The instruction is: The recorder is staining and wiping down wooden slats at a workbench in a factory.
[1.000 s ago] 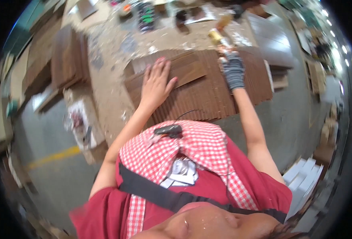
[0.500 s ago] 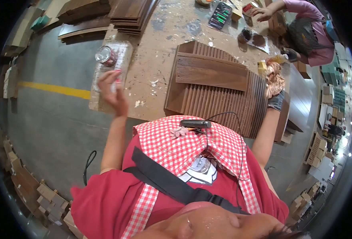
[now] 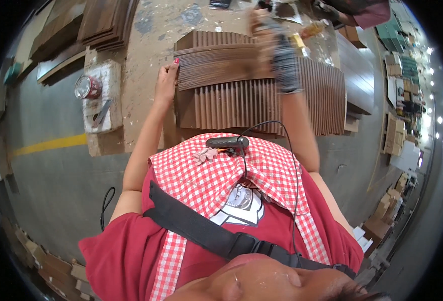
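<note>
A dark brown, grained wooden board [image 3: 216,67] lies across a stack of ribbed brown wooden panels [image 3: 236,108] on the worktable. My left hand [image 3: 167,83] is closed on the board's left end, its thumb at the edge. Over the right part of the board, my right hand [image 3: 285,65] is smeared by motion. It wears a dark glove and holds a crumpled tan cloth [image 3: 262,42], also blurred. The board's right end is hidden behind this hand and cloth.
A lidded can [image 3: 87,87] and a putty knife [image 3: 102,113] rest on a white, paint-marked slab [image 3: 112,80] at the left. More brown boards [image 3: 106,22] are stacked beyond. Across the table, a co-worker's gloved hand [image 3: 325,10] is near a bottle of yellow liquid [image 3: 314,29].
My left hand has moved right, from beside the can to the board's end. My right hand has brought the cloth from the stack's right side over the board. The view has shifted.
</note>
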